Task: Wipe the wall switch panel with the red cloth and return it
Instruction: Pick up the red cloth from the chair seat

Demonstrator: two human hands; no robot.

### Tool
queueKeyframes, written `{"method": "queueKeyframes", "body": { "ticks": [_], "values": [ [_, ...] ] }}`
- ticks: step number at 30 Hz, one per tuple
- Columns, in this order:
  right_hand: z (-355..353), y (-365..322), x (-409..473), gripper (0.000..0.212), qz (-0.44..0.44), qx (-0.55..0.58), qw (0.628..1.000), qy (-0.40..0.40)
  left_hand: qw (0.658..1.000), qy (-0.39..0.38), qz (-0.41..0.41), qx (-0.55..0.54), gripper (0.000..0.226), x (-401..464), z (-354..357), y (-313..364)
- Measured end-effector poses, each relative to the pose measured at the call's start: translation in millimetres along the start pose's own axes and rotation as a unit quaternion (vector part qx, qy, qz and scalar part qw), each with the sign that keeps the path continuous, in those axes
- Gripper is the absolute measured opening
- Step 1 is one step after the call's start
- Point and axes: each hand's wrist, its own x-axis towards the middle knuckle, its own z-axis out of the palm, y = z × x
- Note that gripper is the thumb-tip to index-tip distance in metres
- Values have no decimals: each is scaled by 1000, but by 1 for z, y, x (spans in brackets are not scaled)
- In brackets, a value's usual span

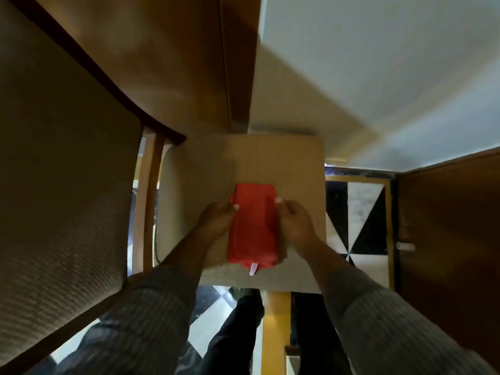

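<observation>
A folded red cloth (pixel 253 226) with a small white tag at its near end lies on the beige woven seat cushion (pixel 292 169) of a chair in the head view. My left hand (pixel 216 220) rests against the cloth's left edge, its thumb on top. On the cloth's right edge sits my right hand (pixel 293 220), fingertips curled onto the fabric. Both hands hold the cloth by its sides, low on the cushion. No wall switch panel is in view.
A tall padded chair back with a dark wooden frame (pixel 62 163) fills the left. A wooden panel (pixel 189 58) and a white wall (pixel 378 63) rise behind. A brown cabinet door (pixel 449 239) stands at right over a black-and-white tiled floor (pixel 359 212). My dark trousers show below.
</observation>
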Motion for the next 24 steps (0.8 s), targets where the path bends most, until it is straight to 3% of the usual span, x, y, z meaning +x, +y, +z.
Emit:
{"method": "queueKeyframes", "body": {
  "ticks": [5, 9, 15, 24],
  "values": [
    [21, 26, 26, 26, -33, -81, 996, 26, 996, 78, 20, 43, 50, 19, 30, -10],
    [17, 22, 29, 29, -81, -109, 991, -17, 992, 94, 26, 84, 42, 22, 43, -7],
    [-1, 4, 13, 21, -105, -48, 993, -10, 991, 115, 49, -45, 33, -2, 43, 10],
    [-74, -89, -40, 25, -192, 3, 979, 74, 972, 113, 175, -111, 18, -82, 15, 116]
  ]
}}
